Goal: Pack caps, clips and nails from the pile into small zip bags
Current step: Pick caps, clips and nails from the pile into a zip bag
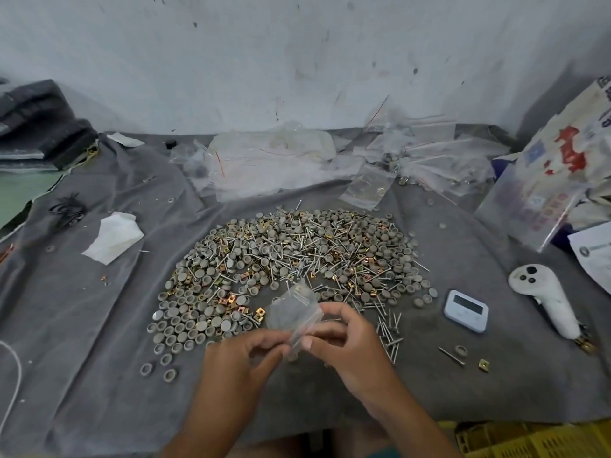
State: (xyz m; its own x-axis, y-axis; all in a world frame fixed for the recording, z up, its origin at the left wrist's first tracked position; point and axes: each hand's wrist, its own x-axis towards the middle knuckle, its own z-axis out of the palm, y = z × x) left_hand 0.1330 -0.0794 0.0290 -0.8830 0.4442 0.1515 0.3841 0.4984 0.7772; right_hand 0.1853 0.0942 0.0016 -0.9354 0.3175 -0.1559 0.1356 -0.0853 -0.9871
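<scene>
- The left hand (246, 353) and right hand (344, 338) both pinch a small zip bag (294, 312) (nails visible inside).
- The pile (297, 256) lies just beyond.

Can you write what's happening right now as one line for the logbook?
step: bagging | left hand: pinches zip bag | right hand: pinches zip bag | bag: holds nails | pile: on grey cloth

Matt grey cloth (99, 325) lies under dull grey plastic caps (185, 325), shiny metal nails (388, 328), brassy metal clips (231, 300) and a glossy clear plastic zip bag (294, 312).
</scene>
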